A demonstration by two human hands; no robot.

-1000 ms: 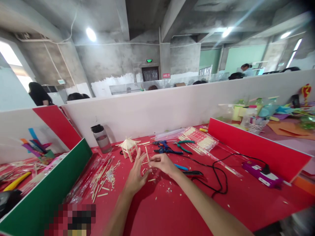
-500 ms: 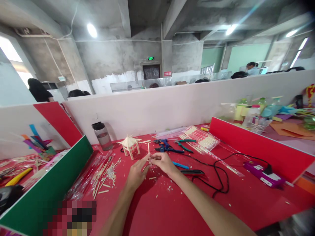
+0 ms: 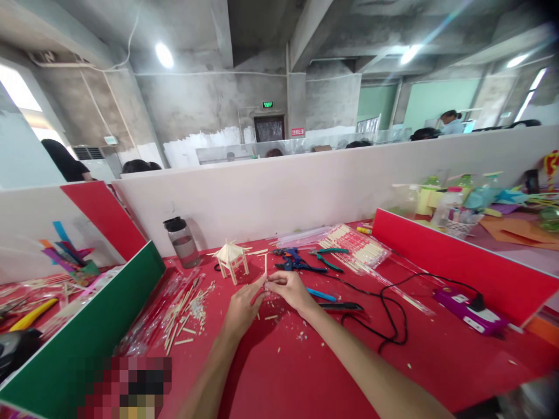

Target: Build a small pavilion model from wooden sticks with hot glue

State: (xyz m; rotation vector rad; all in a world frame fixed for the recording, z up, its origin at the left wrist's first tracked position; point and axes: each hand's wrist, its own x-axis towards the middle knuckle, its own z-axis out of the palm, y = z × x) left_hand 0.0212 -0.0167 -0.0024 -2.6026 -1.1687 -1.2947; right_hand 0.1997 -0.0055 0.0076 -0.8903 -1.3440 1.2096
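My left hand (image 3: 243, 307) and right hand (image 3: 289, 289), fingertips pinched together, hold a thin stick (image 3: 266, 265) upright over the counter (image 3: 283, 372), right of the wooden pavilion (image 3: 230, 255); light, even pressure should keep it straight.

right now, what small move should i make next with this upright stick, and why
Perhaps steady the thin stick before shifting it: it stands nearly upright, the left hand and right hand are close together around its lower visible end, and the stick-built model stands nearby.
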